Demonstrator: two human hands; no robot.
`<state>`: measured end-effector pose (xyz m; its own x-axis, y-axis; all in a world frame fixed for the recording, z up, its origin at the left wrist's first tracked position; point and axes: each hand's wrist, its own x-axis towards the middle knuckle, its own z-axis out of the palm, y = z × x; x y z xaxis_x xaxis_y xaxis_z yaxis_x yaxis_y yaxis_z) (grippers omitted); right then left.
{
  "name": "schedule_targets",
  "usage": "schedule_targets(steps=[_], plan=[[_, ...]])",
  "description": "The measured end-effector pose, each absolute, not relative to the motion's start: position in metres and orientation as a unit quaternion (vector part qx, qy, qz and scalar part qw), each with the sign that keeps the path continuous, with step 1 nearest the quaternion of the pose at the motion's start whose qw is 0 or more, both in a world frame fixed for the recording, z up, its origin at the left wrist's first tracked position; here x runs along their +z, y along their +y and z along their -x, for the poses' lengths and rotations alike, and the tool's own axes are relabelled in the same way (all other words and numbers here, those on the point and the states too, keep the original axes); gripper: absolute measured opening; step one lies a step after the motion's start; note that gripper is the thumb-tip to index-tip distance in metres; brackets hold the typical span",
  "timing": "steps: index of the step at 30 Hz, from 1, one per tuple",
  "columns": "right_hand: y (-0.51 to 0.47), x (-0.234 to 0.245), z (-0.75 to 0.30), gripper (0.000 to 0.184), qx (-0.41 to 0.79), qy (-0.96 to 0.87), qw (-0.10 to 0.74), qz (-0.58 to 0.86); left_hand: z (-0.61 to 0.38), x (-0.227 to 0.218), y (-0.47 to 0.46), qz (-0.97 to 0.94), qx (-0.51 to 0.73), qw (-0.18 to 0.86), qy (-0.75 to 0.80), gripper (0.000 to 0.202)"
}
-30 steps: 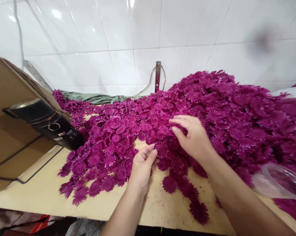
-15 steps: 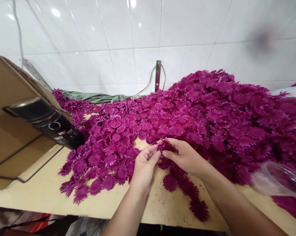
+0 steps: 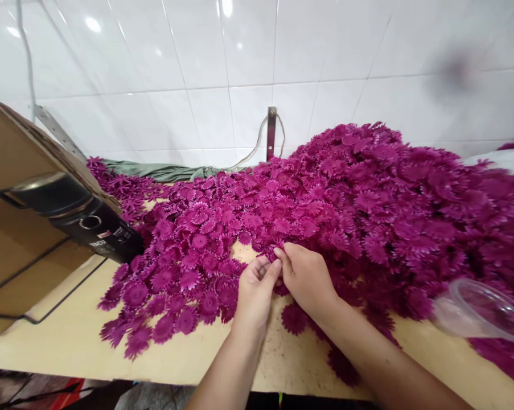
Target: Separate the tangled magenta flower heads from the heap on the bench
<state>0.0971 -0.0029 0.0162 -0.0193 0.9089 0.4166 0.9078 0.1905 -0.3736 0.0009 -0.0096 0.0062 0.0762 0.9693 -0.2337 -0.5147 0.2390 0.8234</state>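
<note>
A big heap of magenta cloth flower heads (image 3: 367, 199) covers the pale wooden table (image 3: 69, 341) from the middle to the right. My left hand (image 3: 254, 293) and my right hand (image 3: 305, 276) meet at the heap's near edge, fingertips pinched together on one magenta flower head (image 3: 276, 253). The flower is mostly hidden behind the fingers. Loose single flower heads (image 3: 295, 319) lie flat on the table just below my right wrist.
A black cylindrical device (image 3: 77, 219) lies at the left against a brown cardboard box (image 3: 9, 171). A clear plastic cup (image 3: 482, 310) lies at the right edge. Green cloth (image 3: 163, 169) and a metal bracket (image 3: 271, 131) sit by the white tiled wall.
My right hand left the top of the heap, came down toward me with a flower and met the left hand. Both hands now pinch it close together.
</note>
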Motion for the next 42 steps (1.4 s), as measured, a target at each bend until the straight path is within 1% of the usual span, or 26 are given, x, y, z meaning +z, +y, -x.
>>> schedule_targets(steps=[3, 5, 7, 10, 15, 18, 21, 23, 26, 30, 32, 34, 35, 37, 38, 40, 41, 42], plan=[[-0.004, 0.025, -0.102, 0.022, 0.025, -0.755, 0.344, 0.557, 0.002, 0.006, -0.007, -0.293, 0.546, 0.679, 0.393, 0.025], [-0.007, 0.031, -0.11, 0.024, 0.065, -0.786, 0.363, 0.496, 0.005, 0.005, -0.007, -0.3, 0.537, 0.684, 0.393, 0.026], [-0.01, 0.035, -0.118, 0.023, 0.124, -0.806, 0.359, 0.454, 0.006, 0.003, -0.009, -0.297, 0.523, 0.693, 0.397, 0.03], [-0.012, 0.04, -0.127, 0.018, 0.202, -0.806, 0.342, 0.44, 0.008, 0.002, -0.013, -0.294, 0.503, 0.703, 0.408, 0.036], [-0.013, 0.049, -0.136, 0.017, 0.265, -0.815, 0.313, 0.41, 0.013, 0.004, -0.021, -0.312, 0.48, 0.701, 0.426, 0.039], [-0.019, 0.053, -0.136, 0.013, 0.238, -0.831, 0.282, 0.417, 0.016, 0.003, -0.023, -0.323, 0.461, 0.698, 0.443, 0.043], [-0.022, 0.052, -0.131, 0.012, 0.143, -0.837, 0.242, 0.47, 0.015, 0.003, -0.024, -0.327, 0.462, 0.684, 0.461, 0.045], [-0.021, 0.052, -0.126, 0.011, 0.074, -0.828, 0.235, 0.503, 0.013, 0.007, -0.023, -0.322, 0.472, 0.667, 0.478, 0.049], [-0.013, 0.053, -0.117, 0.012, 0.014, -0.806, 0.273, 0.525, 0.01, 0.016, -0.016, -0.312, 0.503, 0.63, 0.503, 0.052], [0.008, 0.06, -0.109, 0.011, -0.012, -0.797, 0.322, 0.511, 0.011, 0.027, -0.008, -0.297, 0.554, 0.592, 0.504, 0.048], [0.024, 0.068, -0.117, 0.015, -0.016, -0.767, 0.346, 0.54, 0.015, 0.027, -0.011, -0.31, 0.552, 0.597, 0.493, 0.044], [0.041, 0.078, -0.134, 0.022, -0.018, -0.692, 0.383, 0.611, 0.019, 0.025, -0.016, -0.333, 0.535, 0.613, 0.476, 0.039], [0.048, 0.083, -0.145, 0.022, -0.014, -0.649, 0.396, 0.65, 0.02, 0.024, -0.018, -0.341, 0.526, 0.622, 0.468, 0.038], [0.06, 0.091, -0.164, 0.026, -0.028, -0.621, 0.409, 0.668, 0.021, 0.024, -0.021, -0.342, 0.526, 0.634, 0.453, 0.036], [0.064, 0.093, -0.172, 0.031, -0.033, -0.625, 0.409, 0.664, 0.02, 0.024, -0.021, -0.338, 0.533, 0.638, 0.442, 0.035], [0.064, 0.092, -0.178, 0.05, -0.028, -0.648, 0.387, 0.655, 0.016, 0.025, -0.017, -0.335, 0.549, 0.644, 0.414, 0.031], [0.061, 0.09, -0.177, 0.055, -0.025, -0.661, 0.375, 0.65, 0.013, 0.026, -0.015, -0.331, 0.55, 0.649, 0.408, 0.028], [0.056, 0.087, -0.173, 0.053, -0.02, -0.676, 0.365, 0.639, 0.011, 0.025, -0.012, -0.327, 0.545, 0.658, 0.403, 0.025]])
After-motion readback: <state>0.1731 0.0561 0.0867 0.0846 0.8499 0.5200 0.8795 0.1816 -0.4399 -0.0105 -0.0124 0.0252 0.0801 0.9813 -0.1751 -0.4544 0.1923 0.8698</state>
